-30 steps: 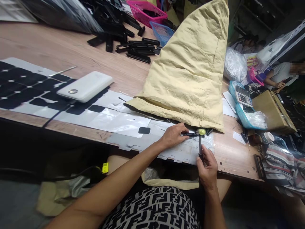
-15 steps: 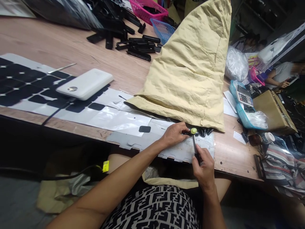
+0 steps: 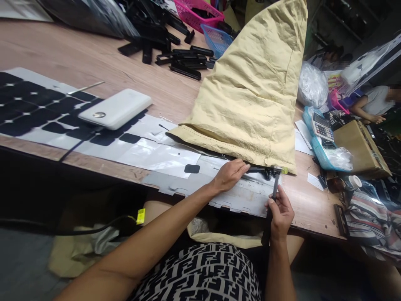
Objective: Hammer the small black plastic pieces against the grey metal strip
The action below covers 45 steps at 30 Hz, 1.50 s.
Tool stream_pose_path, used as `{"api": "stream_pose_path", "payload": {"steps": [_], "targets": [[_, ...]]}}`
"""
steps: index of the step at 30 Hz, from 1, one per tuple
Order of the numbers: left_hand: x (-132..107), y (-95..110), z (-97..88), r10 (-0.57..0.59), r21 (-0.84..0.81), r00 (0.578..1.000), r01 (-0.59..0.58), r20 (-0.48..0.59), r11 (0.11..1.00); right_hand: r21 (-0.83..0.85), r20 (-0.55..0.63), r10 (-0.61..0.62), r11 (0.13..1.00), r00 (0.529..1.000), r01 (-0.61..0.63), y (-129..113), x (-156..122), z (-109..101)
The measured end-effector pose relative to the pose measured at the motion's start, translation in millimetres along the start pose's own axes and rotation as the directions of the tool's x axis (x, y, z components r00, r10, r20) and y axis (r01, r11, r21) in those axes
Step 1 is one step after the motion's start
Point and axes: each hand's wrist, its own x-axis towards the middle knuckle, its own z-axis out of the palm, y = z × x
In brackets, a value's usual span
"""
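My right hand (image 3: 281, 213) grips a small hammer (image 3: 276, 187) with a dark handle and a yellow-green tip on its head. The hammer's head lies by the front edge of a large beige cloth sack (image 3: 247, 96). My left hand (image 3: 231, 173) is closed, its thumb and fingers pinching one end of a slim black piece (image 3: 256, 170) at the worktop. Several small black parts beside the hammer head are partly hidden by it. Under both hands lies a grey-white board (image 3: 200, 190) along the table's front edge.
A white power bank (image 3: 117, 108) with a cable rests on a black-patterned sheet (image 3: 31, 100) at left. Black pieces (image 3: 188, 62) lie behind, near pink (image 3: 200, 16) and blue (image 3: 216, 39) baskets. Rightward are a calculator (image 3: 322, 126), a carton (image 3: 360, 144) and a co-worker (image 3: 372, 104).
My right hand has moved right with the hammer, and its head has swung from beside my left fingertips to the right. My left hand has barely moved; more of the black piece shows.
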Motion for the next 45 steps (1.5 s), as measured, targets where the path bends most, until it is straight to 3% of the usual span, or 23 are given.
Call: {"api": "stream_pose_path", "payload": {"steps": [4, 7, 10, 16, 19, 22, 24, 25, 27, 29, 31, 33, 35, 38, 42, 45], "targets": [[-1, -2, -2.6, -0.117, -0.332, 0.993, 0.107, -0.009, 0.937, 0.294, -0.083, 0.149, 0.949, 0.985, -0.119, 7, 16, -7], [-1, -6, -3.6, -0.25, -0.587, 0.968, 0.191, -0.021, 0.787, 0.457, -0.046, 0.206, 0.874, 0.978, -0.162, 6, 25, -14], [2, -8, -7.2, -0.354, -0.768, 0.932, 0.17, -0.079, 0.617, 0.57, 0.012, 0.217, 0.8, 0.976, -0.185, 5, 30, -20], [7, -5, -16.7, -0.418, -0.924, 0.908, 0.177, 0.021, 0.338, 0.689, 0.094, 0.208, 0.692, 0.974, -0.214, 9, 37, -30], [5, -3, -20.0, -0.413, -0.921, 0.908, 0.22, 0.073, 0.32, 0.68, 0.104, 0.224, 0.695, 0.969, -0.234, 10, 38, -31], [-5, 5, -23.6, -0.298, -0.85, 0.945, 0.266, 0.136, 0.455, 0.634, 0.08, 0.229, 0.739, 0.97, -0.227, 10, 39, -30], [-20, 14, -25.1, -0.163, -0.729, 0.955, 0.294, 0.247, 0.619, 0.613, 0.058, 0.231, 0.76, 0.971, -0.218, 11, 38, -29], [-30, 19, -25.0, -0.095, -0.637, 0.941, 0.292, 0.324, 0.714, 0.609, 0.056, 0.232, 0.763, 0.971, -0.218, 11, 38, -29], [-52, 28, -22.5, -0.005, -0.412, 0.896, 0.209, 0.444, 0.887, 0.61, 0.068, 0.235, 0.759, 0.97, -0.227, 11, 38, -28], [-75, 34, -16.3, 0.053, -0.179, 0.874, 0.039, 0.483, 0.983, 0.615, 0.078, 0.24, 0.753, 0.968, -0.236, 12, 37, -29], [-96, 34, -7.0, 0.093, 0.071, 0.874, -0.144, 0.477, 0.987, 0.619, 0.073, 0.245, 0.749, 0.967, -0.237, 12, 37, -29], [-113, 30, 3.1, 0.098, 0.263, 0.875, -0.247, 0.475, 0.933, 0.626, 0.067, 0.249, 0.744, 0.966, -0.235, 13, 37, -29], [-125, 24, 11.5, 0.065, 0.357, 0.876, -0.261, 0.477, 0.897, 0.642, 0.069, 0.249, 0.73, 0.966, -0.234, 14, 37, -29], [-129, 22, 16.9, 0.051, 0.346, 0.89, -0.228, 0.453, 0.91, 0.662, 0.081, 0.246, 0.711, 0.966, -0.237, 15, 38, -29], [-94, 38, 13.9, 0.177, 0.34, 0.927, -0.293, 0.332, 0.894, 0.665, 0.073, 0.253, 0.709, 0.965, -0.236, 15, 39, -28], [-42, 51, 14.2, 0.276, 0.519, 0.921, -0.384, 0.275, 0.763, 0.667, 0.076, 0.247, 0.707, 0.966, -0.234, 16, 40, -28]]}}
